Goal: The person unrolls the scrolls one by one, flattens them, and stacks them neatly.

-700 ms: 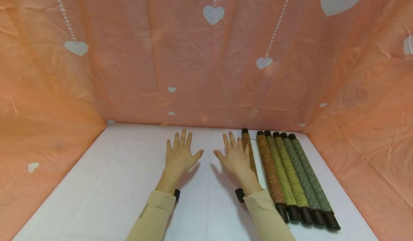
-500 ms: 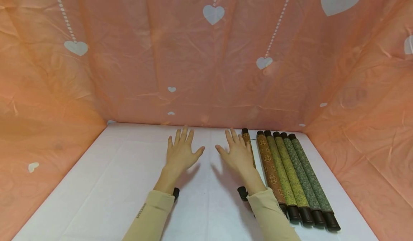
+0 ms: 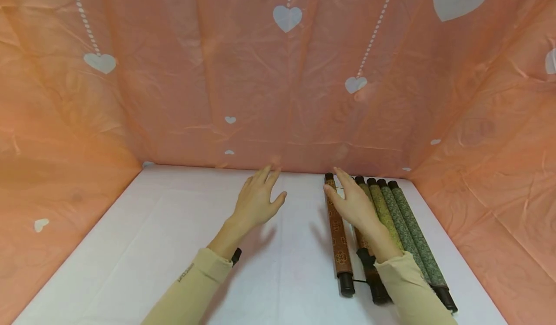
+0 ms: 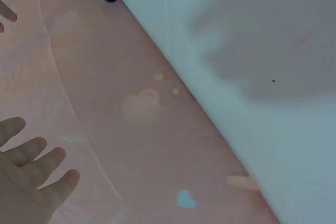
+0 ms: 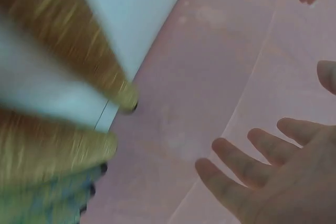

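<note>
My left hand is held above the white table, fingers extended, with nothing in it. My right hand hovers over the scrolls at the right, its fingers also extended; contact cannot be made out. To its left lies a brown patterned scroll roller with black end knobs. A second brown roller, partly hidden by the right arm, lies beside it; thin dark cords span the gap between them. In the right wrist view the brown roller is blurred, apart from the spread fingers.
Right of the brown pair lie yellow-green rollers and dark green rollers, side by side, partly covered by the right arm. A white cloth covers the table. Peach sheeting with hearts hangs behind and at both sides.
Both hands have moved right, the right one farther, from beside the left brown roller to above the rollers. That left brown roller now shows along its whole length.
</note>
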`<state>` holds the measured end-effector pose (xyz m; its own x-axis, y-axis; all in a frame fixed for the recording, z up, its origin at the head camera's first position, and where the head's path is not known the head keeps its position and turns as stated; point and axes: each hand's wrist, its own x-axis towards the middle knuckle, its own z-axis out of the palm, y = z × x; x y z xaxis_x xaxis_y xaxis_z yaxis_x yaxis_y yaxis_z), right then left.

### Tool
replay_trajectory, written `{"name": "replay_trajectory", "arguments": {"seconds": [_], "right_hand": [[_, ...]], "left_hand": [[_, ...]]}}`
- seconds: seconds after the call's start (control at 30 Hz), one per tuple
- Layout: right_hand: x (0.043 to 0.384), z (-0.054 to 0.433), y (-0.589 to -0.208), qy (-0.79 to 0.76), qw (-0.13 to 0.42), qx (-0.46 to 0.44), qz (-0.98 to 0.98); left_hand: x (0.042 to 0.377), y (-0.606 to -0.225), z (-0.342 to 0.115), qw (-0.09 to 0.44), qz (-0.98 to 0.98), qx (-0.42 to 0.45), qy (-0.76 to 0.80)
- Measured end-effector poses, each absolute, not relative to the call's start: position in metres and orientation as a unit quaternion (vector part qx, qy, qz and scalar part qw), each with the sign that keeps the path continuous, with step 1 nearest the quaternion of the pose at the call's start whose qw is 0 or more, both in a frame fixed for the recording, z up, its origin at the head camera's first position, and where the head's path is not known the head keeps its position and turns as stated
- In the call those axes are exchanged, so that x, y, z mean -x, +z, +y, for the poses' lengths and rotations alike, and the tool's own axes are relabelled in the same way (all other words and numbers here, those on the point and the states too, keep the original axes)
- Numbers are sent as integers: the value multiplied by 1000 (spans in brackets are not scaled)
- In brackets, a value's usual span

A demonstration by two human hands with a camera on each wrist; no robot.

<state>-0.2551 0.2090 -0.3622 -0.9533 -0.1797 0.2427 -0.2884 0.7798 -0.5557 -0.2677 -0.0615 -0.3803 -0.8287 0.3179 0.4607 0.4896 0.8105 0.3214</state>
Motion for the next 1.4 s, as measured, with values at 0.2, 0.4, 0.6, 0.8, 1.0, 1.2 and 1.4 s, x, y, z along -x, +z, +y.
{"name": "replay_trajectory", "arguments": {"seconds": [0.2, 0.4, 0.6, 0.8, 1.0, 1.2, 1.4], "right_hand": [[248, 250, -359, 291, 81, -118, -946], [242, 278, -370, 267, 88, -148, -948], [241, 295, -384, 233, 97, -192, -948], [242, 304, -396, 220, 77, -219, -948], [239, 303, -405, 211, 49, -222, -951], [238, 300, -411, 196, 35, -216, -956], [241, 301, -413, 227, 11, -191, -955]], "left_hand": [[270, -382, -47, 189, -925, 262, -202], [274, -392, -28, 155, -921, 302, -192], [275, -407, -8, 119, -921, 331, -165], [274, -424, 13, 73, -925, 353, -120], [271, -438, 34, 31, -926, 363, -96], [267, -440, 53, 0, -930, 352, -105], [266, -438, 66, -23, -934, 331, -135]]}}
